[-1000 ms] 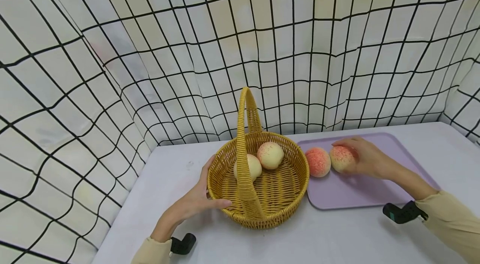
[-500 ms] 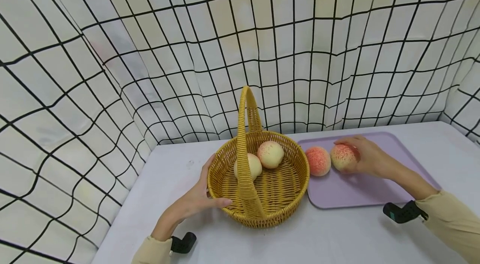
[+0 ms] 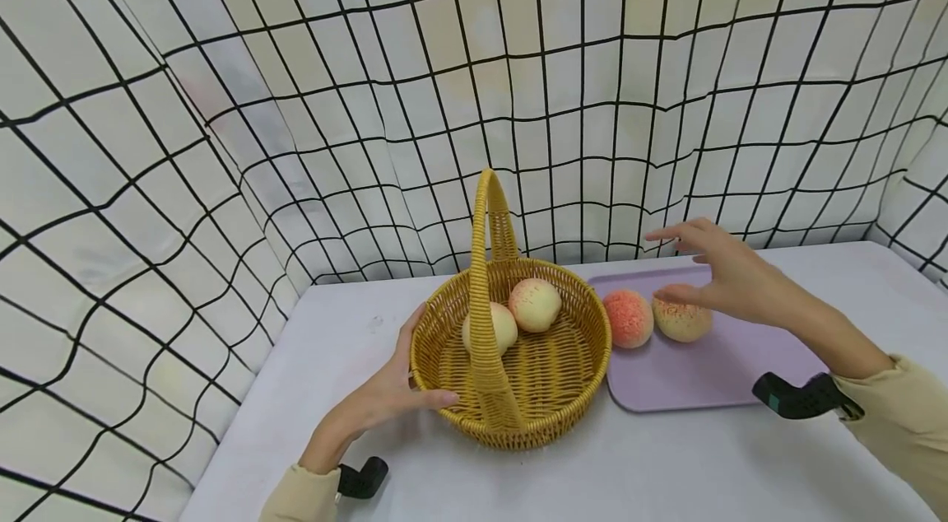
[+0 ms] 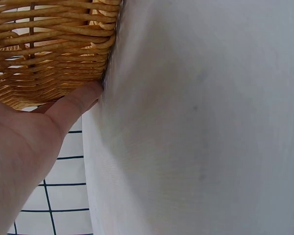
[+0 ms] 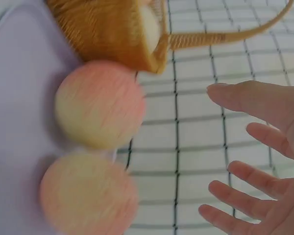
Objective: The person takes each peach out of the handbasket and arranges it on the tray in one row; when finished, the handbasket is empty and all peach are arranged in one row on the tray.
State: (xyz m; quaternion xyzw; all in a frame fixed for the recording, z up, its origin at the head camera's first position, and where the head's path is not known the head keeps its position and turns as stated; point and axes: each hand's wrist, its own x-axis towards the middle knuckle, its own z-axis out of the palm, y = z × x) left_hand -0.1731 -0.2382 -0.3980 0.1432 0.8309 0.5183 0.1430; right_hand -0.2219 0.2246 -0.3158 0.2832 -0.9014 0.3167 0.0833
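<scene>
Steadies the wicker basket (image 3: 544, 431) with the left hand (image 3: 392, 390) — lays fairly straight fingers along the outer wall, reaching down near the base, and stretches the thumb toward the near rim. Looks like bracing rather than gripping, probably to stop so light a thing from sliding or turning. Holds the right hand (image 3: 729, 279) above the purple tray (image 3: 711, 378) with fingers parted and slightly bent, grasping nothing (apart from the fruit in the right wrist view).

Shows two peaches inside the basket: a pale peach (image 3: 505, 328) partly behind the arched handle (image 3: 477, 291), and a blushed peach (image 3: 535, 306) close beside, toward the far wall. Likely relies on the raised wall to check any rolling. Runs the handle from near side to far — so leaves the right half open toward the tray.

Shows two more on the tray: a red peach (image 3: 628, 319) near the left edge, then a speckled peach (image 3: 685, 326), touching or nearly so, partly hidden by the right thumb. Sets tray and basket side by side on the white table (image 3: 652, 456), presumably for easy reach; cannot tell whether touching.
</scene>
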